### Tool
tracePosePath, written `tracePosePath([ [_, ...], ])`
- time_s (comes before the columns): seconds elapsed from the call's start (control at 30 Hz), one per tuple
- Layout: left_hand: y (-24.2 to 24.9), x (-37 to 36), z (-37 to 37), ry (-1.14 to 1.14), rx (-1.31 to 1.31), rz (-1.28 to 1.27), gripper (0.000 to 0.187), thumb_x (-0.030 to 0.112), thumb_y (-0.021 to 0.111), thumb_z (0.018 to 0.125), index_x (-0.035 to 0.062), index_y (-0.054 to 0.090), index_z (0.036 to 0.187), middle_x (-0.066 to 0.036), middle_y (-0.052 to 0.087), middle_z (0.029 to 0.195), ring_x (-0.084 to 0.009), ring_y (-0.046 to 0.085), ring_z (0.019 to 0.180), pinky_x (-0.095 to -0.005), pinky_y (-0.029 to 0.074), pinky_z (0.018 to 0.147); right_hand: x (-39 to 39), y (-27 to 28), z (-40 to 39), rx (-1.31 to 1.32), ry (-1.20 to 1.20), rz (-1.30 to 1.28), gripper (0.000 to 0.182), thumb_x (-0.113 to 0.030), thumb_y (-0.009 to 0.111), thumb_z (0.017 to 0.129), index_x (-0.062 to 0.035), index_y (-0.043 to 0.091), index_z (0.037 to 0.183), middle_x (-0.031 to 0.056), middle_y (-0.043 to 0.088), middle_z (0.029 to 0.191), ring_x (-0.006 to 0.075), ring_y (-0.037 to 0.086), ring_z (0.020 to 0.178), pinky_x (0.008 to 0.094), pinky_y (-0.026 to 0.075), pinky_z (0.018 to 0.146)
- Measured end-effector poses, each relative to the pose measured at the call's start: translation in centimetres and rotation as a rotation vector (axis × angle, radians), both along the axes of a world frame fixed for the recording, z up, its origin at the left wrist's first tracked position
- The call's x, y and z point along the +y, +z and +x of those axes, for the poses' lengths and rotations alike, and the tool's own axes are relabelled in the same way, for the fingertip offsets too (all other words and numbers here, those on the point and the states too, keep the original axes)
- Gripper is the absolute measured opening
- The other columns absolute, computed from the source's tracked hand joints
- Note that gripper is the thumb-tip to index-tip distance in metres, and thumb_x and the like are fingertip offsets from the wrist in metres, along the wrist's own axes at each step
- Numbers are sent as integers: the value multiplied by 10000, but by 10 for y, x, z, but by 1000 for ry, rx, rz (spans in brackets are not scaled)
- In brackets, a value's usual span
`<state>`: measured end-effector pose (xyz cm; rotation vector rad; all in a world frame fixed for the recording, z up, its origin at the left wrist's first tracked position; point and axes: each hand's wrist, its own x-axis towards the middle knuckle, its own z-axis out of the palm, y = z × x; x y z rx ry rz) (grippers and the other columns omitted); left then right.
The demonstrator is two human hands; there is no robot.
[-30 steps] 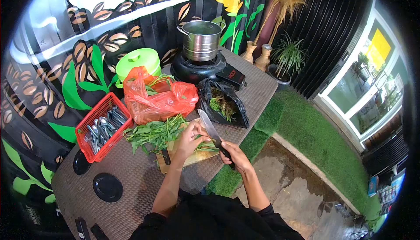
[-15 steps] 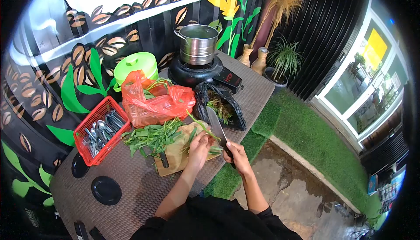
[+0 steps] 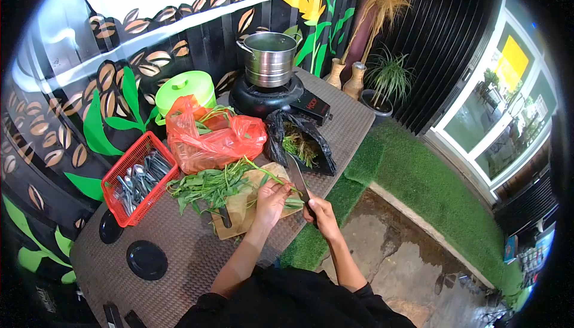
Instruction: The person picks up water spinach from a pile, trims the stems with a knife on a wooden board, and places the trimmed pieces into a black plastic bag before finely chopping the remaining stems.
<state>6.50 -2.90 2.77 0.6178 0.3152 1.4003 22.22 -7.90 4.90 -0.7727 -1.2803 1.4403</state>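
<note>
A long green vegetable stem (image 3: 262, 170) is pinched in my left hand (image 3: 272, 201), over the wooden cutting board (image 3: 244, 223). My right hand (image 3: 321, 217) is wrapped round the black handle of a kitchen knife (image 3: 297, 177). The blade points up and away from me, close beside the fingers of my left hand and the end of the stem. On the board's left part and the table lies a heap of leafy greens (image 3: 206, 188). Some cut leaves rest on the board under my hands.
Behind the board sit a red plastic bag (image 3: 216, 146) of greens and an open black bag (image 3: 326, 159) holding trimmings. A steel pot (image 3: 269, 68) stands on a portable stove (image 3: 257, 98). Leftward are a green lidded container (image 3: 186, 89), a red cutlery basket (image 3: 140, 199) and black plates (image 3: 146, 260).
The knife has dropped slightly, its tip now lower. The stem's far end has shifted left, and my left hand has turned a little with it.
</note>
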Motion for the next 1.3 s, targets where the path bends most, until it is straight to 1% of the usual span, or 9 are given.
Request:
tracePosePath([
  [0.37,-11,4,0,17,-31,21,138,-28,627,823,-12,577,951,-114,647,905,-180,629,842,-287,504,798,1,-5,-5,14,-63,-31,409,-218,465,969,-8,458,1320,-28,397,635,60,338,553,221,281,497],
  [0.5,-13,5,-1,37,3,14,144,-39,630,816,-12,576,948,-112,646,907,-179,629,842,-287,504,798,2,-8,-8,0,-114,-30,398,-204,475,964,0,471,1306,-25,408,628,57,345,549,218,281,496],
  [0.6,-10,4,-1,72,80,10,107,10,630,834,13,576,926,-91,653,873,-166,623,816,-294,496,790,5,-11,-10,6,-135,-31,397,-207,474,964,10,478,1297,-26,412,618,54,345,542,214,279,493],
  [0.7,-12,5,-2,58,40,0,140,-41,636,812,-5,572,932,-105,643,902,-175,628,846,-286,501,796,5,-11,-11,28,-153,-38,397,-210,479,963,23,486,1284,-30,410,609,53,338,528,212,276,488],
  [0.9,-11,3,3,52,52,2,123,-33,635,817,-3,568,915,-106,639,891,-174,623,838,-280,496,793,6,-11,-10,22,-162,-37,399,-227,487,961,6,494,1285,-30,407,598,52,346,524,208,276,487],
  [0.97,-9,2,3,49,92,-17,128,-19,621,829,16,561,936,-84,635,869,-161,609,828,-302,490,807,4,-8,-11,19,-174,-44,401,-228,487,961,4,491,1288,-30,408,599,52,351,527,208,279,488],
  [1.1,-11,0,3,8,82,12,126,-2,608,844,33,559,954,-64,630,888,-150,600,859,-288,483,826,1,-7,-13,10,-177,-77,401,-234,485,963,-19,486,1302,-30,412,604,54,362,538,207,292,498],
  [1.17,-16,-1,5,-42,-142,-65,60,33,601,865,21,572,917,-64,621,922,-148,587,878,-282,463,846,2,-11,-12,-23,-141,-48,399,-234,481,964,-42,479,1314,-31,410,611,53,362,546,207,293,501],
  [1.3,-23,-5,13,-79,-224,-173,48,58,585,882,34,571,921,-49,610,939,-138,568,896,-283,448,873,0,-1,-9,-39,-66,17,396,-224,469,967,-100,461,1343,-35,399,633,50,362,566,204,295,510],
])
